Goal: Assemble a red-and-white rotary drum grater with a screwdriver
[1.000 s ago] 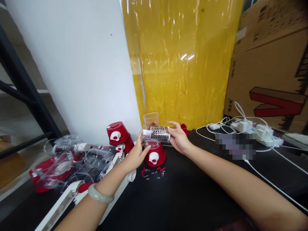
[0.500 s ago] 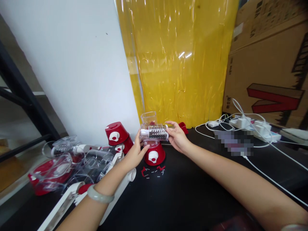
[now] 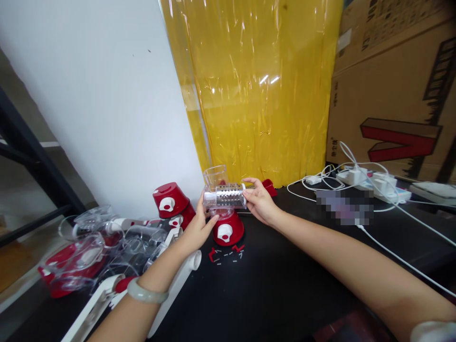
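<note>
A clear plastic housing (image 3: pixel 214 176) with an upright chute sits on a red base (image 3: pixel 231 227) with a white knob. My left hand (image 3: pixel 202 223) is wrapped round the left side of the housing. Inside the housing's horizontal tube lies a metal grater drum (image 3: pixel 230 195) with a white rim at its right end. My right hand (image 3: pixel 259 202) pinches that rim between thumb and fingers. Small red pieces (image 3: pixel 238 248) and several small pale sticks lie on the black table in front of the base.
Stacked red bases (image 3: pixel 171 199) stand left of the housing. Clear plastic parts (image 3: pixel 137 244) and long white parts (image 3: pixel 178 289) lie at the left. A red part (image 3: pixel 270 187) is behind my right hand. White cables and power strips (image 3: pixel 388 187) lie right, before a cardboard box (image 3: pixel 384 95).
The view has shifted slightly. My left hand still holds the housing and my right hand the drum's rim; the drum's position in the tube looks almost the same.
</note>
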A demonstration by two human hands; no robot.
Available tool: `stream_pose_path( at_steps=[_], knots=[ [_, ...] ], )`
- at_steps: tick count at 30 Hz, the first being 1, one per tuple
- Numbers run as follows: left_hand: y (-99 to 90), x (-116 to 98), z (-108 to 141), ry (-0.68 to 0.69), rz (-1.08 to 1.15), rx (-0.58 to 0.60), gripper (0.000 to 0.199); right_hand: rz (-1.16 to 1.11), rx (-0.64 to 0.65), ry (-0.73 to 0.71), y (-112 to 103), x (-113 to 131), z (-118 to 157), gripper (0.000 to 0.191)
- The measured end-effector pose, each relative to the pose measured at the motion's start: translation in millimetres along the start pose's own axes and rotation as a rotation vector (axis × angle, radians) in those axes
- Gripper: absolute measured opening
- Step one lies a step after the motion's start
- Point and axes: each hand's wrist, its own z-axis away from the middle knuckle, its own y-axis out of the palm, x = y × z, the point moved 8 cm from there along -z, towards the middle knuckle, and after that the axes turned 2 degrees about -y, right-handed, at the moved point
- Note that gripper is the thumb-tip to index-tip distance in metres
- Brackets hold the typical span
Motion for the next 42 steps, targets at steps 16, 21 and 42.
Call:
stream_pose_path(
  at_steps=[16, 21, 42],
  knots=[
    [-10.5, 2.6, 1.5, 0.003, 0.091, -0.048, 0.086, 0.135, 0.068, -0.032, 13.6, 4.0, 4.8, 0.063],
    [-13.6, 9.7, 0.1, -0.003, 0.119, -0.061, 0.086, 0.194, 0.132, -0.045, 17.7, 5.3, 5.4, 0.062],
    [-10.5, 3.1, -1.4, 0.026, 0.089, -0.055, 0.088, 0.085, 0.097, 0.091, 4.5, -0.6, -2.0, 0.072]
  ],
)
